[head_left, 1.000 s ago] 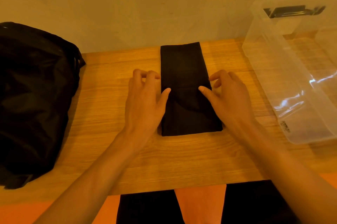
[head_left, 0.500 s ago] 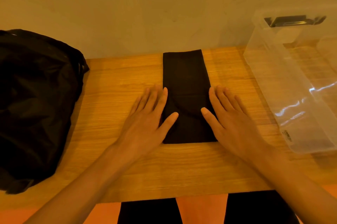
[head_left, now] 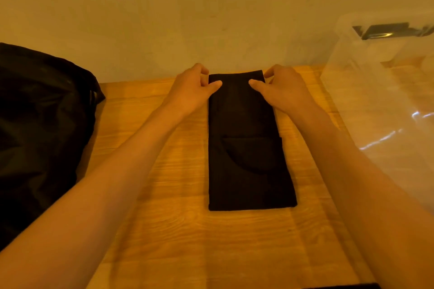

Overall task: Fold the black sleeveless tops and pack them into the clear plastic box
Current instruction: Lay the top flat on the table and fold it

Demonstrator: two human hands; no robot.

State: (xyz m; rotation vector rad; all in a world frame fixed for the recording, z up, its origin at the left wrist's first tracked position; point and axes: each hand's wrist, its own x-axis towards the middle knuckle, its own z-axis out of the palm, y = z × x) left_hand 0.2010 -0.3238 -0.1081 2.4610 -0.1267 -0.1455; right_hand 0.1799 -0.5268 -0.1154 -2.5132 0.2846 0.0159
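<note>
A black sleeveless top (head_left: 246, 152), folded into a long narrow strip, lies flat on the wooden table (head_left: 164, 230), running from near the wall toward me. My left hand (head_left: 191, 87) pinches the strip's far left corner, thumb on top and fingers curled at the edge. My right hand (head_left: 281, 87) pinches the far right corner the same way. The clear plastic box (head_left: 380, 100) stands at the right, open and see-through.
A heap of black fabric (head_left: 40, 129) fills the table's left side. A plain wall runs close behind the table's far edge. The box carries a dark handle clip (head_left: 389, 30) at its far end.
Both hands have left the middle of the strip, where they lay flat beside it, and have reached out to its far end, where they now pinch the two corners.
</note>
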